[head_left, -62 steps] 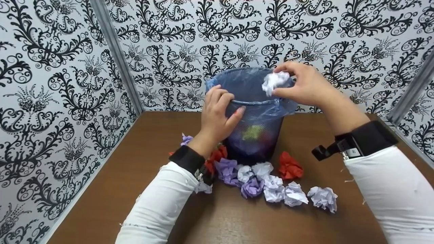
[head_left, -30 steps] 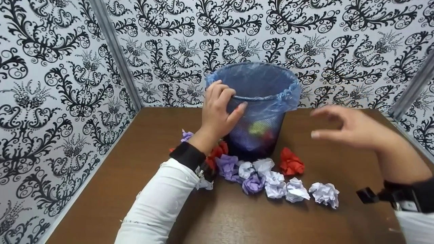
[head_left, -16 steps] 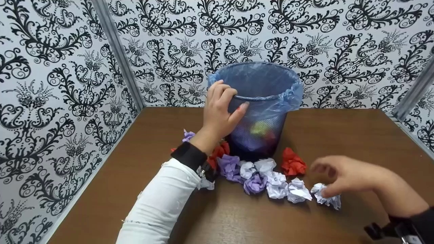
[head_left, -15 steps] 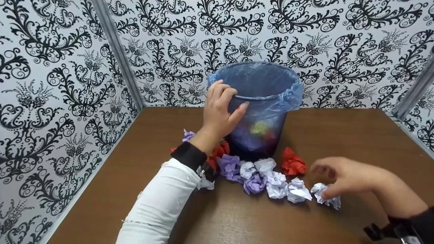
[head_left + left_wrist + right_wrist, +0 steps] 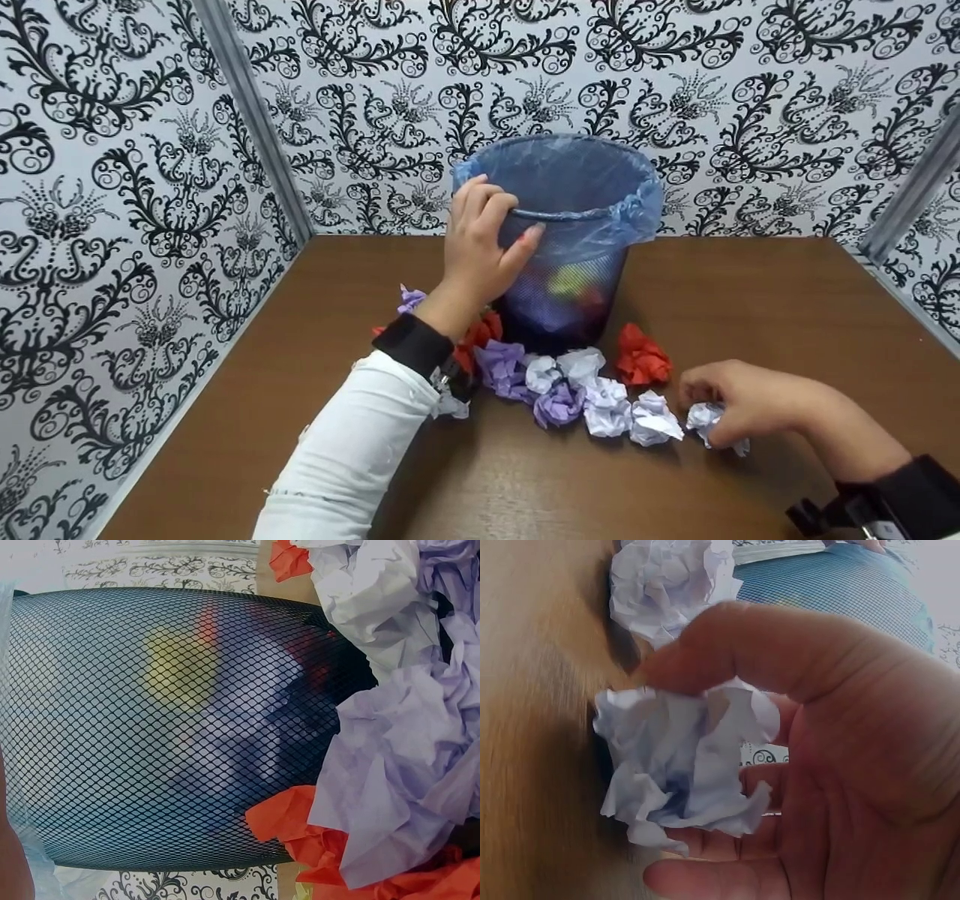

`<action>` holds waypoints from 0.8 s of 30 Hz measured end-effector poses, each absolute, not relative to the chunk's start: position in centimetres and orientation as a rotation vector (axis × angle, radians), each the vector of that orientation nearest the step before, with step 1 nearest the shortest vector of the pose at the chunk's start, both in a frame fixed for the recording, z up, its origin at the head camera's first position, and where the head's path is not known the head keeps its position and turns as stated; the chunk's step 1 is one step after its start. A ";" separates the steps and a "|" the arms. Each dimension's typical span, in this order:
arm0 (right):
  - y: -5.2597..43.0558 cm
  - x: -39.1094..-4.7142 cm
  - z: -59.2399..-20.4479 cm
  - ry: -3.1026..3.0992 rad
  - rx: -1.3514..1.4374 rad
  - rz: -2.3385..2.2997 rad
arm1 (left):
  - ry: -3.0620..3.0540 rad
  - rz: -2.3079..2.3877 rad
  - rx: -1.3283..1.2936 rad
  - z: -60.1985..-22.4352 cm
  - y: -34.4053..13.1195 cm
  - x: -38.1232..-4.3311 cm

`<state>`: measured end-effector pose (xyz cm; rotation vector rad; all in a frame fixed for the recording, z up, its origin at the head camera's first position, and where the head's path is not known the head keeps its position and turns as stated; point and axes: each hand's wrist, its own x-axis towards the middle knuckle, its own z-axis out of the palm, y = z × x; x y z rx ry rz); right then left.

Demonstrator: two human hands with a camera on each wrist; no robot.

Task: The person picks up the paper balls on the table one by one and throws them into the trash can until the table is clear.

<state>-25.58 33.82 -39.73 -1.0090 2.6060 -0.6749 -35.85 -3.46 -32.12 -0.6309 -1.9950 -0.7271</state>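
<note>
My left hand grips the near-left rim of a dark mesh wastebasket, fingers over the edge and thumb outside. A blue plastic bag lines the basket and folds over its rim. Through the mesh in the left wrist view, a yellow crumpled paper shows among purplish and red ones. At the right, my right hand holds a white crumpled paper ball low at the tabletop. Its thumb lies along one side of the ball, and the fingers are curled round the other side.
Several white and purple paper balls lie in front of the basket. One red ball sits to its right, and more red paper lies partly behind the left wrist. Patterned walls stand behind and left of the brown table.
My right hand released a white paper ball at the basket's mouth, swung right and down, and now closes round another at the far right of the row. The left hand stays on the rim.
</note>
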 end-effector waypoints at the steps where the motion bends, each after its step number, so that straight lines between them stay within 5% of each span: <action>1: 33.8 -25.6 -39.7 2.618 -1.004 -0.664 | -1.995 -0.726 -0.631 -32.1 -3.5 -35.9; 24: 33.9 -25.3 -38.5 2.670 -0.963 -0.637 | -1.997 -0.741 -0.617 -32.1 -3.3 -35.7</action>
